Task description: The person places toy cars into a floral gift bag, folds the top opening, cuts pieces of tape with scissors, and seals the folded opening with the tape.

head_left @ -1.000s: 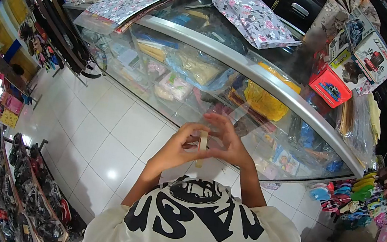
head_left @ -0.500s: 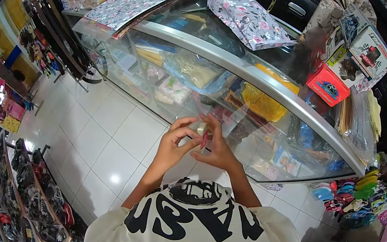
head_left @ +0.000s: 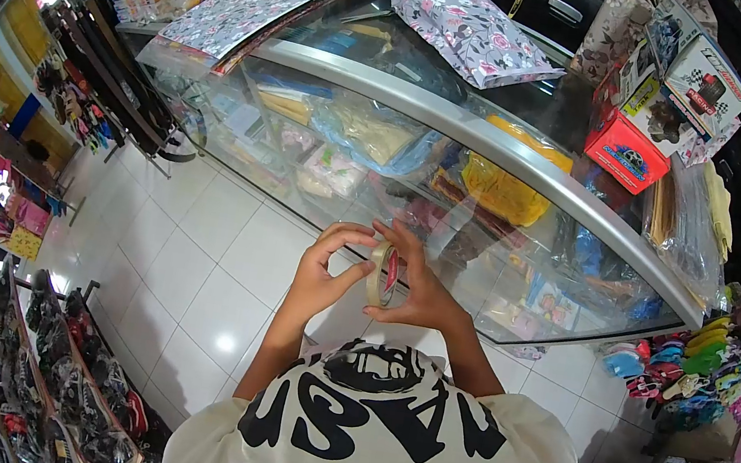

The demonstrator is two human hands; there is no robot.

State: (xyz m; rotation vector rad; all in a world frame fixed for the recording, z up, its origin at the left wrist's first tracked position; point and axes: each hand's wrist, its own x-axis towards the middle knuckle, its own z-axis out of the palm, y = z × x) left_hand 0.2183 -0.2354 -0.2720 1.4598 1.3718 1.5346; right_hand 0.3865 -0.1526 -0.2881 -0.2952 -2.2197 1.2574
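Between my two hands, in front of my chest, is a roll of clear tape (head_left: pixel 376 276) standing on edge, with a red and white inner core. My right hand (head_left: pixel 424 292) grips it from the right, fingers over its top and thumb at its lower edge. From the left, my left hand (head_left: pixel 324 268) curves around, its thumb and fingertips against the tape's rim. Beyond the hands, on the glass counter, rests a parcel in grey floral paper (head_left: pixel 477 32). Flat sheets of the same floral wrapping paper (head_left: pixel 270 6) lie farther left on the counter top.
The glass display counter (head_left: pixel 451 109) with a metal edge curves before me, packed goods inside. Toy boxes, one a red box (head_left: pixel 626 155), stand at its right end. Belts (head_left: pixel 107 68) hang at left, shoe racks (head_left: pixel 61 377) lower left, sandals (head_left: pixel 703 377) at right.
The roll of tape has turned so that more of its side shows. My left hand has shifted slightly left and its thumb has drawn back along the roll.
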